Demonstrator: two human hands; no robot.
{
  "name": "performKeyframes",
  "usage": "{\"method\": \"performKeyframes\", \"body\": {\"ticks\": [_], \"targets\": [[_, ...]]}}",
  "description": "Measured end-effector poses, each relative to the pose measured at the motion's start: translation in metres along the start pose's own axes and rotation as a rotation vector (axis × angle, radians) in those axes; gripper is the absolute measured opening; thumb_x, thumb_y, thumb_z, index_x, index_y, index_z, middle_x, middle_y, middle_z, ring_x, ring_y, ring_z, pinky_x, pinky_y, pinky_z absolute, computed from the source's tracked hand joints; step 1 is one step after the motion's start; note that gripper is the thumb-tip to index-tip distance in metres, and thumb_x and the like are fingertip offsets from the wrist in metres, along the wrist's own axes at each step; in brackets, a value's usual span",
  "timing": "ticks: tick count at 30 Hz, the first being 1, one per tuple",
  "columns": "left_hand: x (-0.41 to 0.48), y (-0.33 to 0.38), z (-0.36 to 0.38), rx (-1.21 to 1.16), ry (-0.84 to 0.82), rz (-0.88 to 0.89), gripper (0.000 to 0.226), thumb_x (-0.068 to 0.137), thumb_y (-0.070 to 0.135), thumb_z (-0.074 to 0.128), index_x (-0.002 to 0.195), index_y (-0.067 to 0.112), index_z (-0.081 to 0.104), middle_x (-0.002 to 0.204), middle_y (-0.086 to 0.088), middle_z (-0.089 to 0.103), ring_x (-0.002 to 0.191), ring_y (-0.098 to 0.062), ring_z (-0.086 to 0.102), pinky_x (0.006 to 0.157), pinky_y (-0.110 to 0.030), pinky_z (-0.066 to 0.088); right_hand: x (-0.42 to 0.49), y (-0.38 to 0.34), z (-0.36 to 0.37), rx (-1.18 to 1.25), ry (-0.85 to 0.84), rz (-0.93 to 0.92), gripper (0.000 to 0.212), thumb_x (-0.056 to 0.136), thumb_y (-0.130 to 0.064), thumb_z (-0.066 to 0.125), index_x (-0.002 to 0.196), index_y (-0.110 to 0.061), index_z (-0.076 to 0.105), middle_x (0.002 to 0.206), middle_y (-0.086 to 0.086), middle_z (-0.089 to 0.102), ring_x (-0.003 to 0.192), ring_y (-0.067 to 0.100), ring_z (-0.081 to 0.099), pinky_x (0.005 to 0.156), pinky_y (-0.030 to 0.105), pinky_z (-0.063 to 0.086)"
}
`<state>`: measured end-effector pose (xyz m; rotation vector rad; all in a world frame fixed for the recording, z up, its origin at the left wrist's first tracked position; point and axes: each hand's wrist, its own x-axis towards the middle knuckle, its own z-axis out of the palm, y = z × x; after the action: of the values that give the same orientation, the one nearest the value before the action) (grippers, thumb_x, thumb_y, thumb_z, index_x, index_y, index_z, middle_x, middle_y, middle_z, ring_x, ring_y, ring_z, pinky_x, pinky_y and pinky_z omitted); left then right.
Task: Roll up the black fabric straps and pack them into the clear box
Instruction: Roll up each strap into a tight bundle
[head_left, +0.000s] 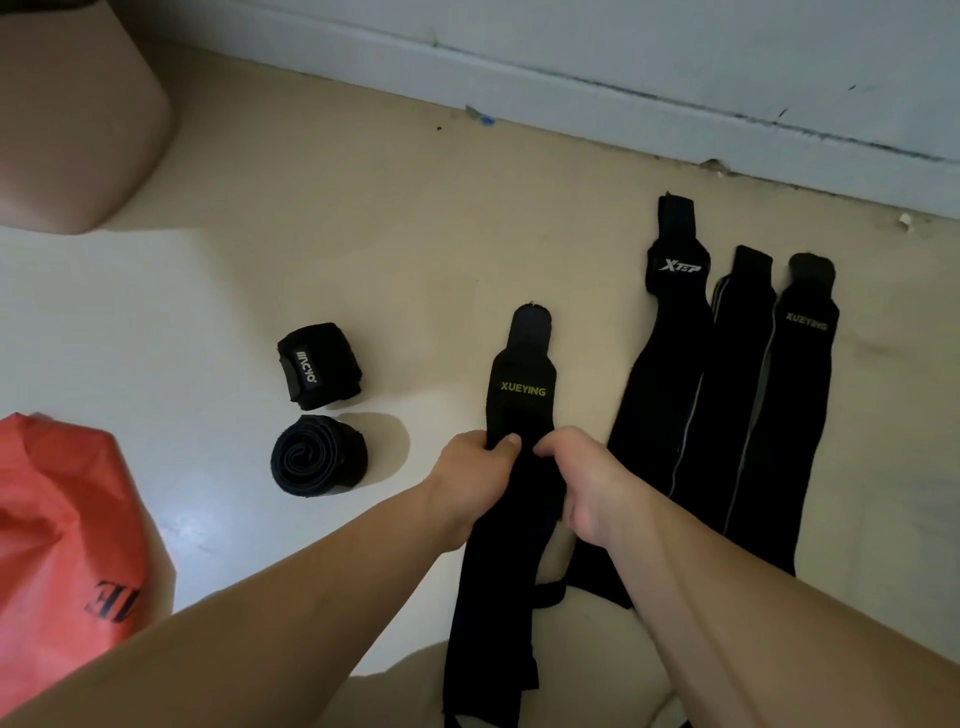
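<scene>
A long black strap (522, 384) printed XUEYING lies stretched out on the floor in the middle. My left hand (475, 480) grips its left edge and my right hand (589, 488) grips its right edge, just below the lettering. Two rolled black straps sit to the left: one marked with white letters (318, 370), one coiled on its side (318, 454). Three more flat black straps lie to the right: an XTEP one (670, 353), a grey-striped one (727, 395) and another XUEYING one (795, 395). No clear box is in view.
A red bag (67, 535) with black lettering sits at the lower left. A beige rounded object (72, 119) fills the upper left corner. A white wall with a baseboard (623, 104) runs along the far side of the cream floor (363, 234).
</scene>
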<state>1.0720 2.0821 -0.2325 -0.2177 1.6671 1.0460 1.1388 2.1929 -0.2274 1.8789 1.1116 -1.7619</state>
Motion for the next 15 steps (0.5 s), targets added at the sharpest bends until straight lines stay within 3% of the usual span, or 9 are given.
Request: {"method": "performKeyframes", "body": {"ticks": [3, 7, 11, 15], "targets": [[-0.015, 0.015, 0.006, 0.022, 0.035, 0.086, 0.026, 0.113, 0.031, 0.045, 0.126, 0.018, 0.062, 0.113, -0.005, 0.072, 0.099, -0.020, 0.072, 0.072, -0.026, 0.057, -0.010, -0.008, 0.000, 0.060, -0.060, -0.023, 0.029, 0.101, -0.030, 0.058, 0.109, -0.008, 0.076, 0.096, 0.018, 0.076, 0.088, 0.034, 0.073, 0.081, 0.039, 0.059], [-0.044, 0.035, 0.003, 0.085, 0.026, 0.207, 0.024, 0.113, 0.030, 0.041, 0.122, 0.022, 0.062, 0.110, -0.001, 0.073, 0.100, -0.017, 0.071, 0.083, -0.031, 0.058, -0.033, -0.026, 0.007, 0.171, -0.127, -0.082, 0.046, 0.099, -0.056, 0.063, 0.117, -0.017, 0.080, 0.108, 0.015, 0.081, 0.098, 0.035, 0.077, 0.078, 0.038, 0.060], [-0.085, 0.050, -0.005, 0.163, -0.019, 0.311, 0.023, 0.112, 0.030, 0.042, 0.115, 0.024, 0.064, 0.107, 0.001, 0.074, 0.097, -0.013, 0.072, 0.074, -0.025, 0.054, -0.070, -0.046, -0.003, 0.160, -0.135, -0.085, 0.043, 0.101, -0.045, 0.064, 0.122, -0.008, 0.076, 0.113, 0.019, 0.077, 0.099, 0.037, 0.074, 0.077, 0.042, 0.058], [-0.131, 0.068, -0.012, 0.147, -0.064, 0.374, 0.023, 0.111, 0.037, 0.047, 0.115, 0.027, 0.067, 0.110, 0.000, 0.078, 0.100, -0.016, 0.076, 0.090, -0.032, 0.062, -0.118, -0.066, -0.012, 0.152, -0.122, -0.169, 0.036, 0.099, -0.032, 0.069, 0.120, -0.003, 0.074, 0.114, 0.022, 0.076, 0.102, 0.040, 0.073, 0.082, 0.047, 0.059]]}}
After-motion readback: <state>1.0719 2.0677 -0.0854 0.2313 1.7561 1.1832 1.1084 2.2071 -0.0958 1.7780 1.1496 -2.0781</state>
